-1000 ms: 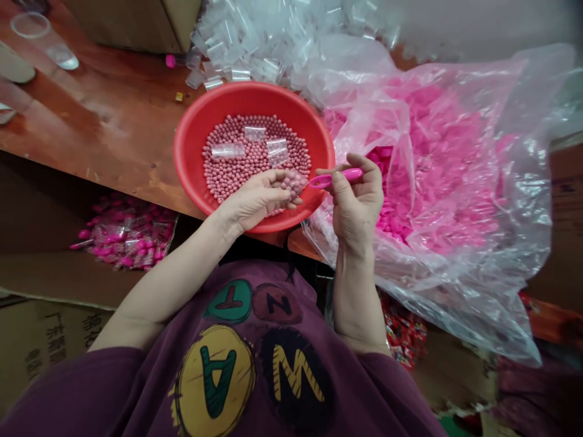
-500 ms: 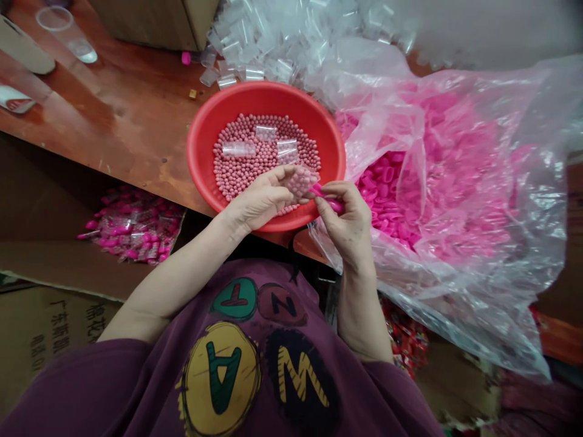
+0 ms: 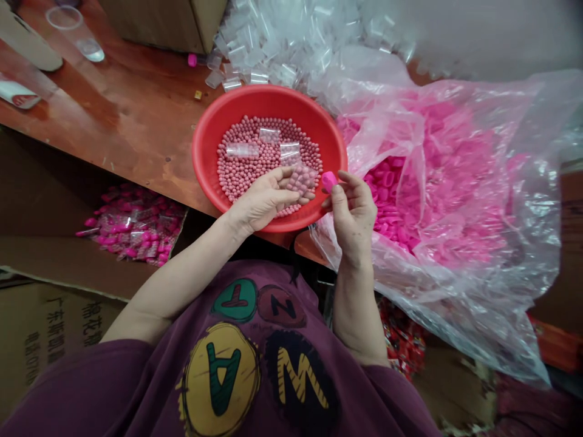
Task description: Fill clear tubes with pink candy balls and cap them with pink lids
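Observation:
A red basin stands at the table's near edge, holding many small pink balls and a few clear tubes. Over its near rim my left hand is closed round a clear tube filled with pink balls. Just to the right, my right hand pinches a pink plastic cap piece close to the tube's end, a small gap between them.
A big clear plastic bag of pink caps lies to the right. A heap of empty clear tubes sits behind the basin. A plastic cup stands far left. Below the table, a cardboard box holds finished pink pieces.
My right hand, which held the pink piece sideways, brought it against the filled tube, then drew back slightly; the piece now shows end-on. The left hand stays at the basin rim.

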The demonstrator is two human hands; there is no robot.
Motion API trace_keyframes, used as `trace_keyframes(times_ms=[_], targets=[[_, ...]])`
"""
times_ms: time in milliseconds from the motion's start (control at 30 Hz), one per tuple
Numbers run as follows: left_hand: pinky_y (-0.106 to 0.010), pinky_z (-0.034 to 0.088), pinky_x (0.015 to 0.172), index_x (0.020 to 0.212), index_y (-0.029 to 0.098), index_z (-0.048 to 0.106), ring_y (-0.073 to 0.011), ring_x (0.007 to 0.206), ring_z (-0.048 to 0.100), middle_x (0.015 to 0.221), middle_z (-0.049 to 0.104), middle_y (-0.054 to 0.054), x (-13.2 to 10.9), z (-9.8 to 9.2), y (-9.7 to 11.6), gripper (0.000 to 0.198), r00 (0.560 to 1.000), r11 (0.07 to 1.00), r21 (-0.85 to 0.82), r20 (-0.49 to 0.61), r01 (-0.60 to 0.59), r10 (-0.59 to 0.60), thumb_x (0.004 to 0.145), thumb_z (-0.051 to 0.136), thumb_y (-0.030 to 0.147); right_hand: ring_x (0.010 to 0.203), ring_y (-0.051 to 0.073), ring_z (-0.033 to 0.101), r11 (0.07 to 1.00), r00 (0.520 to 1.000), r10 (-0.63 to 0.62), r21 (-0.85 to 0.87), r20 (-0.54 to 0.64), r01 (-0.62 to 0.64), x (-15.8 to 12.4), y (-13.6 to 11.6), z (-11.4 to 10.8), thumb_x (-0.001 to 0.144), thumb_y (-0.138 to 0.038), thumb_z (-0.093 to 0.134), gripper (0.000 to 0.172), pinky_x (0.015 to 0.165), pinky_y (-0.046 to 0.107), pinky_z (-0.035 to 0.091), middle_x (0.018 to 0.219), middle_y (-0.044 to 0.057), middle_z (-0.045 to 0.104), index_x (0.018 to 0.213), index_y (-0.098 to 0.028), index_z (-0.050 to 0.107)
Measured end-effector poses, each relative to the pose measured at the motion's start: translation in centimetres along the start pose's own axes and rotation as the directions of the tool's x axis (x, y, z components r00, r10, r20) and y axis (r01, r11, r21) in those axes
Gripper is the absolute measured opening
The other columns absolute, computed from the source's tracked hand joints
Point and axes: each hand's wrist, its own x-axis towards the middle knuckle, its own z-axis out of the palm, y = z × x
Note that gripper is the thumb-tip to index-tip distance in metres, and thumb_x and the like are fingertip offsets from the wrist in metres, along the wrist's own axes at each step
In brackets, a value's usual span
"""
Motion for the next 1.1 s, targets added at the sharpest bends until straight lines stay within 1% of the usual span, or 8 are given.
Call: trace_keyframes(times_ms=[167, 300, 433, 567, 667, 833, 933, 1100], targets=[[-0.037, 0.063, 0.099, 0.113, 0.015, 0.071, -0.0161, 0.089, 0.081, 0.105, 0.080, -0.005, 0.0, 0.2, 0.3, 0.033, 1.000, 0.999, -0.016, -0.002, 0.031, -0.031, 0.081, 0.074, 0.003, 0.074, 0.020, 0.076, 0.995, 0.998, 0.068, 0.073, 0.002, -0.068, 0.3, 0.6, -0.5, 0.108, -0.066, 0.060, 0.043, 0.071, 0.041, 0.069, 0.101, 0.004, 0.080, 0.140, -0.036, 0.065], [-0.034, 0.063, 0.094, 0.111, 0.012, 0.073, -0.0156, 0.087, 0.080, 0.104, 0.081, -0.007, 0.0, 0.3, 0.4, 0.032, 0.999, 0.999, -0.015, 0.003, 0.041, -0.040, 0.080, 0.069, 0.003, 0.080, 0.022, 0.080, 0.989, 0.997, 0.082, 0.121, 0.012, -0.083, 0.8, 0.4, -0.4, 0.110, -0.064, 0.058, 0.042, 0.074, 0.042, 0.070, 0.106, 0.005, 0.081, 0.141, -0.036, 0.064], [-0.031, 0.061, 0.088, 0.115, 0.015, 0.070, -0.0148, 0.086, 0.079, 0.106, 0.081, -0.005, 0.0, 0.1, -0.1, 0.040, 1.000, 0.999, 0.035, -0.019, 0.000, 0.001, 0.077, 0.077, 0.004, 0.095, 0.025, 0.083, 0.996, 0.998, 0.053, 0.074, 0.042, -0.056, 1.5, 0.4, 0.8, 0.113, -0.066, 0.047, 0.048, 0.080, 0.045, 0.072, 0.114, 0.007, 0.081, 0.150, -0.038, 0.060], [-0.028, 0.060, 0.085, 0.113, 0.017, 0.069, -0.0146, 0.090, 0.076, 0.106, 0.081, -0.004, 0.0, -0.1, -0.6, 0.049, 0.998, 0.995, 0.100, -0.053, -0.029, 0.034, 0.070, 0.087, 0.004, 0.109, 0.026, 0.083, 1.000, 0.998, -0.004, -0.008, 0.070, 0.005, 2.5, 0.7, 2.5, 0.114, -0.074, 0.034, 0.061, 0.083, 0.044, 0.073, 0.130, 0.010, 0.077, 0.158, -0.038, 0.055], [-0.026, 0.059, 0.083, 0.108, 0.018, 0.068, -0.0129, 0.089, 0.074, 0.100, 0.079, -0.001, 0.1, -0.1, -0.7, 0.043, 0.995, 0.991, 0.127, -0.094, -0.032, 0.044, 0.072, 0.087, 0.003, 0.114, 0.026, 0.082, 0.999, 0.997, -0.029, -0.020, 0.077, 0.030, 2.8, 0.8, 3.2, 0.113, -0.077, 0.032, 0.064, 0.085, 0.041, 0.073, 0.140, 0.010, 0.075, 0.159, -0.039, 0.055], [-0.025, 0.058, 0.076, 0.105, 0.017, 0.069, -0.0113, 0.080, 0.073, 0.096, 0.078, -0.002, 0.2, 0.0, -0.6, 0.027, 0.994, 0.989, 0.147, -0.106, -0.021, 0.037, 0.083, 0.080, 0.005, 0.111, 0.025, 0.082, 0.999, 0.999, 0.017, 0.033, 0.038, -0.018, 2.3, 0.1, 3.2, 0.114, -0.069, 0.043, 0.050, 0.087, 0.044, 0.072, 0.127, 0.007, 0.079, 0.149, -0.038, 0.062], [-0.026, 0.058, 0.077, 0.104, 0.016, 0.069, -0.0113, 0.079, 0.074, 0.096, 0.078, -0.003, 0.1, 0.1, -0.5, 0.020, 0.993, 0.989, 0.147, -0.114, -0.010, 0.026, 0.088, 0.078, 0.009, 0.106, 0.026, 0.083, 0.995, 0.999, 0.046, 0.083, 0.022, -0.048, 2.0, -0.2, 3.1, 0.114, -0.064, 0.045, 0.045, 0.087, 0.047, 0.072, 0.120, 0.007, 0.080, 0.145, -0.036, 0.063], [-0.026, 0.057, 0.075, 0.105, 0.016, 0.071, -0.0121, 0.079, 0.073, 0.097, 0.079, -0.005, -0.1, 0.3, -0.3, 0.016, 0.994, 0.992, 0.122, -0.108, 0.008, 0.005, 0.092, 0.078, 0.014, 0.103, 0.026, 0.084, 0.985, 0.999, 0.038, 0.169, 0.004, -0.038, 1.9, -0.1, 3.0, 0.114, -0.062, 0.048, 0.041, 0.087, 0.048, 0.073, 0.119, 0.006, 0.080, 0.143, -0.037, 0.064]])
